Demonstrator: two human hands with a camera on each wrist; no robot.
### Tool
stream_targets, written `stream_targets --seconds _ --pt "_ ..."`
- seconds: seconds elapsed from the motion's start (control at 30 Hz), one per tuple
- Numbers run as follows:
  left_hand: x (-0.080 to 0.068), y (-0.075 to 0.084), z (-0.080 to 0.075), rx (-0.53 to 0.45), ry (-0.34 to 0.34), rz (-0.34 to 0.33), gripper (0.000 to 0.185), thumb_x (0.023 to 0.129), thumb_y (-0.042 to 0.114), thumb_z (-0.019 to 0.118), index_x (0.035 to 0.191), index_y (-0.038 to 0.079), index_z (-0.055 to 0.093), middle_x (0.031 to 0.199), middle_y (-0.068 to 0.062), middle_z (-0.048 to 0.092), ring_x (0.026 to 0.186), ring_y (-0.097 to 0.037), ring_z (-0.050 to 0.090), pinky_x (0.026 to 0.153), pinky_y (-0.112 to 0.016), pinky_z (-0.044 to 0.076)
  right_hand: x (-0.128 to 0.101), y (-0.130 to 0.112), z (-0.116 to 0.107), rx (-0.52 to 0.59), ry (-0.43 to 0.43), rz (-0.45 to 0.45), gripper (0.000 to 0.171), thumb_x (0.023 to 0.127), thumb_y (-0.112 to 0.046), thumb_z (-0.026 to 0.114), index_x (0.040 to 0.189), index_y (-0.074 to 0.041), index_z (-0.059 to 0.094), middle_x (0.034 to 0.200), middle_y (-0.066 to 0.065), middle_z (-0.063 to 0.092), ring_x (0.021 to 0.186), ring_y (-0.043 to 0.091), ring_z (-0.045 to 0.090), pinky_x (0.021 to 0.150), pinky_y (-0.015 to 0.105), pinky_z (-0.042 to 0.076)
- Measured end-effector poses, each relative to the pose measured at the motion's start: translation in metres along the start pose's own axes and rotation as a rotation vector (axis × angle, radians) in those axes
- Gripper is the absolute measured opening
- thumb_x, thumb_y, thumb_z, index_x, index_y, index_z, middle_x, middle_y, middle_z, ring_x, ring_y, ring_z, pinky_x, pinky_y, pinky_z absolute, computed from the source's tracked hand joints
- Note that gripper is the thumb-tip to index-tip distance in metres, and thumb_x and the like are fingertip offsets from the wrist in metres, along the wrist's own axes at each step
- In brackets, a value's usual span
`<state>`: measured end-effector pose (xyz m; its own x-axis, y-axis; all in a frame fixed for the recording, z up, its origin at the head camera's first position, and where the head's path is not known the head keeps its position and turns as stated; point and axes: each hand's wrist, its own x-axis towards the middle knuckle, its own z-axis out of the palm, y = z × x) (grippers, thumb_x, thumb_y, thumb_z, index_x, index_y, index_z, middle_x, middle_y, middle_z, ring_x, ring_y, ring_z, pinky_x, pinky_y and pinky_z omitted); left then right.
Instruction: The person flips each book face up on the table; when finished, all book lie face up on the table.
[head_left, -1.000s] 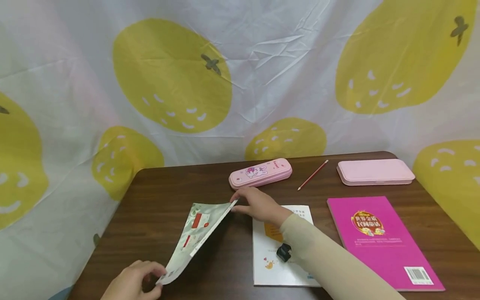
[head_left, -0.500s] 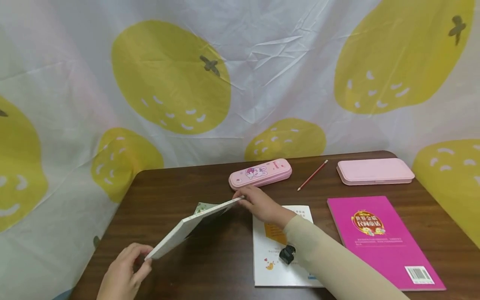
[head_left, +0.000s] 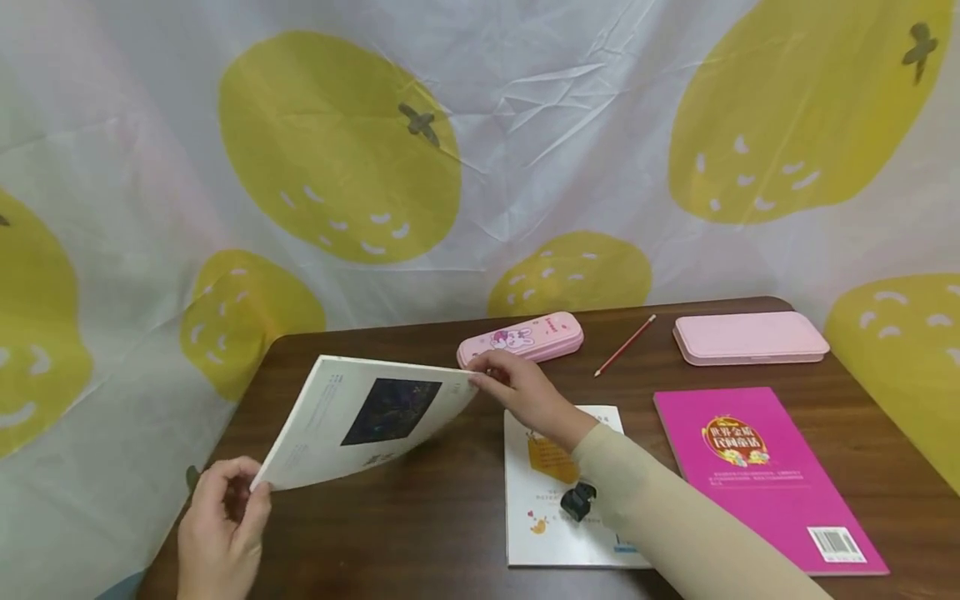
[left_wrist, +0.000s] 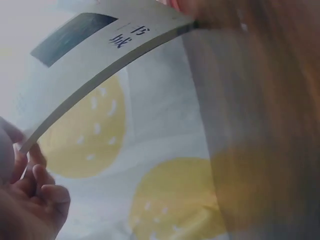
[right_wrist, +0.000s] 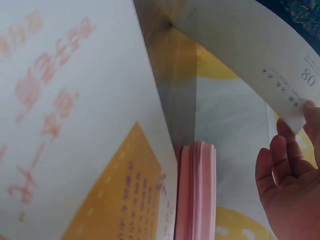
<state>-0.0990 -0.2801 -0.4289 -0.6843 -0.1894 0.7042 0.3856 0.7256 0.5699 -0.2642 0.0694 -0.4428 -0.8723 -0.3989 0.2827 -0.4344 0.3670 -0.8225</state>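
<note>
A thin white book (head_left: pixel 311 425) with a dark picture on its cover is held tilted above the left part of the table. My left hand (head_left: pixel 222 521) pinches its near left corner between thumb and fingers. At the far right corner my right hand (head_left: pixel 525 396) pinches the same book, just in front of the pink rabbit pencil case (head_left: pixel 540 335). In the left wrist view the book (left_wrist: pixel 95 62) bows slightly between the hands. The right wrist view shows the right thumb and fingers (right_wrist: pixel 286 162) on its corner.
A white book (head_left: pixel 536 533) with an orange patch lies under my right forearm. To its right is a magenta book (head_left: pixel 780 500). A red pencil (head_left: pixel 626 346) and a plain pink case (head_left: pixel 750 340) lie along the back of the table (head_left: pixel 360 354), before a fruit-print curtain (head_left: pixel 375 83).
The book has turned over from its green-and-red printed side, so the side with the dark picture now faces me. My left hand has risen and moved left with its corner.
</note>
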Motion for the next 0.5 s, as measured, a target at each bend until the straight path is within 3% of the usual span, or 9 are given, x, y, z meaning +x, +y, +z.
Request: stream_targets --seconds 0.1,0.3,0.37,0.5 --pt "0.003 0.005 -0.001 -0.043 0.043 -0.015 0.02 0.082 -0.015 0.066 0.101 -0.008 0.063 0.09 0.012 0.05 0.076 0.002 0.043 0.06 -0.01 0.035 0.0 -0.004 -0.001 0.043 -0.005 -0.014 0.015 0.102 -0.021 0.066 0.114 -0.014 0.071 0.101 0.001 0.068 0.088 0.016 0.056 0.078 0.027 0.049" --pt "0.005 0.01 0.002 -0.089 0.052 -0.139 0.028 0.085 -0.019 0.064 0.111 -0.008 0.064 0.086 0.011 0.05 0.072 -0.004 0.045 0.06 -0.013 0.036 -0.005 -0.009 -0.004 0.037 -0.051 0.057 0.018 0.103 -0.023 0.064 0.117 -0.013 0.071 0.104 0.001 0.069 0.093 0.016 0.059 0.083 0.029 0.051" --pt "0.005 0.008 0.004 -0.043 0.031 -0.168 0.029 0.087 -0.016 0.063 0.114 -0.004 0.064 0.086 0.01 0.049 0.073 -0.004 0.044 0.06 -0.013 0.035 -0.007 -0.01 -0.005 0.012 -0.073 0.087 0.018 0.102 -0.024 0.065 0.116 -0.014 0.072 0.104 0.0 0.07 0.094 0.015 0.059 0.085 0.03 0.052" --pt "0.004 -0.004 0.009 0.126 -0.05 -0.161 0.022 0.09 -0.008 0.062 0.107 0.005 0.068 0.086 0.006 0.053 0.077 -0.001 0.04 0.065 -0.015 0.033 -0.009 -0.008 -0.004 -0.031 -0.134 0.104 0.016 0.1 -0.023 0.07 0.113 -0.016 0.073 0.099 -0.002 0.07 0.091 0.014 0.06 0.083 0.029 0.052"
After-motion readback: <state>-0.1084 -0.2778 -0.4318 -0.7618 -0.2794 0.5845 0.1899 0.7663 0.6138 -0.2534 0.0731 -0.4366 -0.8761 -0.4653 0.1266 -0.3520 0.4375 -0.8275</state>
